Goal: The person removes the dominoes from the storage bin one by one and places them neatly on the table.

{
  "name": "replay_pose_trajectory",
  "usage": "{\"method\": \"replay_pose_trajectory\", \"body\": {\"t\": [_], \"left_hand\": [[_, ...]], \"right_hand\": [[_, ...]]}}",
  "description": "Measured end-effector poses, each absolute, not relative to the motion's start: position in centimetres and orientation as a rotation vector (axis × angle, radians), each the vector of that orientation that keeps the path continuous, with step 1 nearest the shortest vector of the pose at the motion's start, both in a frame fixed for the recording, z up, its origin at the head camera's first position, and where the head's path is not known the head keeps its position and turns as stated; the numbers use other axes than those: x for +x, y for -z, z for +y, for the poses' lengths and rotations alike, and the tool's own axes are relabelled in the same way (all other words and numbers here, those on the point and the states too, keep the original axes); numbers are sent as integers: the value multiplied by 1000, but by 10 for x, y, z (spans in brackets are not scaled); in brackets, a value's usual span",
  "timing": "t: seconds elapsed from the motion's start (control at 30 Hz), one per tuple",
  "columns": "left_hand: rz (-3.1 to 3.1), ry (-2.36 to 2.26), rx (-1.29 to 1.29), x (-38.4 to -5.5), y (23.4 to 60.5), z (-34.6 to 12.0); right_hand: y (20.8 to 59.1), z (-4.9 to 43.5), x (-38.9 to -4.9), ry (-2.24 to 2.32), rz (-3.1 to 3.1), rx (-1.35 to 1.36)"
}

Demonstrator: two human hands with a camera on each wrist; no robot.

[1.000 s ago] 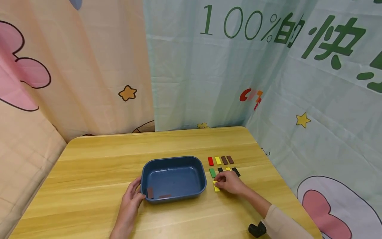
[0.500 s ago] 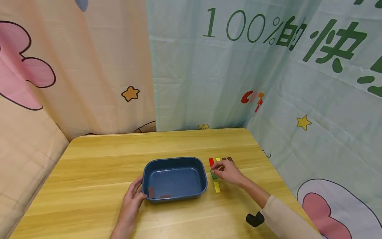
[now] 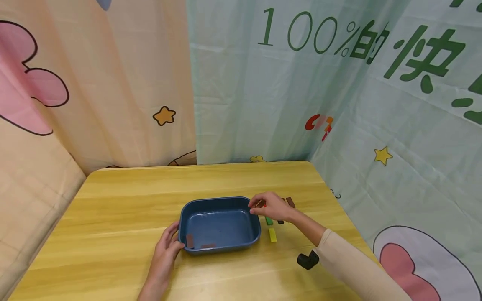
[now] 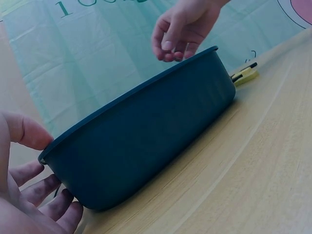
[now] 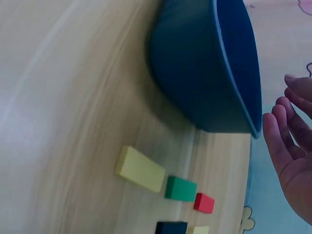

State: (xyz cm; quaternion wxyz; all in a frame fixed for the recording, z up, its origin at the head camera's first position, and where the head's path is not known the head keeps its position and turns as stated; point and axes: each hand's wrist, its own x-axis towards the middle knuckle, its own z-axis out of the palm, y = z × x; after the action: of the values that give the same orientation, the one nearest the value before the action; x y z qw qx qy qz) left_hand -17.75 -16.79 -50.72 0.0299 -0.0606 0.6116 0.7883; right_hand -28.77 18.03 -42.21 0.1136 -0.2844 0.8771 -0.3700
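My left hand (image 3: pixel 164 255) holds the near left corner of a dark blue plastic basin (image 3: pixel 220 248), thumb at the rim and fingers against the outer wall (image 4: pixel 141 141). Two flat brown blocks (image 3: pixel 190 241) lie inside the basin, on its left and near side. My right hand (image 3: pixel 272 206) hovers at the basin's right rim, fingers loosely bent and thumb apart. In the right wrist view, no block shows between the fingers of that hand (image 5: pixel 292 151). Right of the basin lie small blocks: a yellow one (image 5: pixel 140 169), a green one (image 5: pixel 181 188), a red one (image 5: pixel 204 203) and a black one (image 5: pixel 170 227).
A brown block (image 3: pixel 290 202) shows behind the right hand, and the right arm hides part of the rows. A black device (image 3: pixel 308 260) sits at the right wrist. The wooden table (image 3: pixel 132 209) ends against printed curtains (image 3: pixel 241 104).
My right hand leaves the yellow block nearest me, passes over the green block and reaches the basin's right rim. The yellow block stays on the table. My left hand keeps its hold.
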Motion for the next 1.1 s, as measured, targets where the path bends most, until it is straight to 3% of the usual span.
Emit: {"method": "replay_pose_trajectory", "body": {"t": [1.1], "left_hand": [[1912, -2423, -172, -180, 507, -170]], "right_hand": [[402, 42, -338, 637, 2246, -1255]]}}
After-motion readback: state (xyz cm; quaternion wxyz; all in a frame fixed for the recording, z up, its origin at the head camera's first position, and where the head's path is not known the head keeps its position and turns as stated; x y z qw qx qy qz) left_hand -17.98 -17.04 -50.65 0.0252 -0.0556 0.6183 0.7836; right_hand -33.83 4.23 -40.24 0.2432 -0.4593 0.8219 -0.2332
